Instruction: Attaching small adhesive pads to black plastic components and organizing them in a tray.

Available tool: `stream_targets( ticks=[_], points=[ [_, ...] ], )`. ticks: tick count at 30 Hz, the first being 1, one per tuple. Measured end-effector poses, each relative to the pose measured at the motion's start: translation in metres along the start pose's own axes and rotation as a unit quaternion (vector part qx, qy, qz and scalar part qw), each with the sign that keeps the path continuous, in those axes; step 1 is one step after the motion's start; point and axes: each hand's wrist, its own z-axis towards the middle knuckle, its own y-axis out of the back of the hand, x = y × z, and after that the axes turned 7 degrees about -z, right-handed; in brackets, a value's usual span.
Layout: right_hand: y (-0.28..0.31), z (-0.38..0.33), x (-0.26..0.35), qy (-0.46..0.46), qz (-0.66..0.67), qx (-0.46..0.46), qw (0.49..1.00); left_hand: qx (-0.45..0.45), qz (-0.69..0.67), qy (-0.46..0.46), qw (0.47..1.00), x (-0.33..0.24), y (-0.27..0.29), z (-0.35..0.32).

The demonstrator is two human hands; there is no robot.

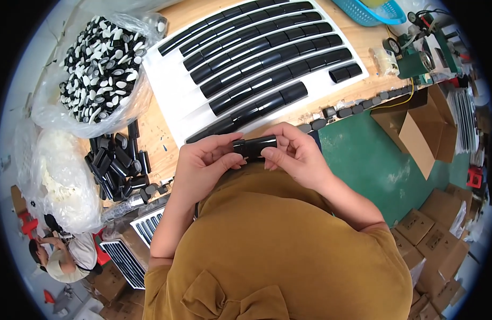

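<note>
A: Where's the tube (255, 146)?

B: Just below the white tray (166, 80), held level between both hands. Left hand (203, 162) pinches one end, right hand (295, 154) clasps the other.

A: Handling?

B: Looks light, stiff, glossy plastic, likely slippery. Take it by the ends, fingertips, as now.

A: Pose?

B: Wrists bent inward, elbows tucked, forearms meeting at chest.

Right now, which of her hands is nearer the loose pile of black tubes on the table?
Left. The left hand sits just right of the pile of black tubes; the right hand is farther right, beyond it.
</note>
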Motion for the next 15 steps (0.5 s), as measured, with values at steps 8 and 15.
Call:
stream_targets(
  ticks=[8,15],
  points=[
    [-0.004,0.001,0.009,0.002,0.012,0.007,1.000,0.008,-0.020,-0.013,1.000,0.006,-0.001,-0.005],
    [-0.007,0.006,0.008,0.005,0.018,0.033,0.999,-0.004,-0.008,-0.010,1.000,-0.001,-0.001,-0.012]
  ],
)
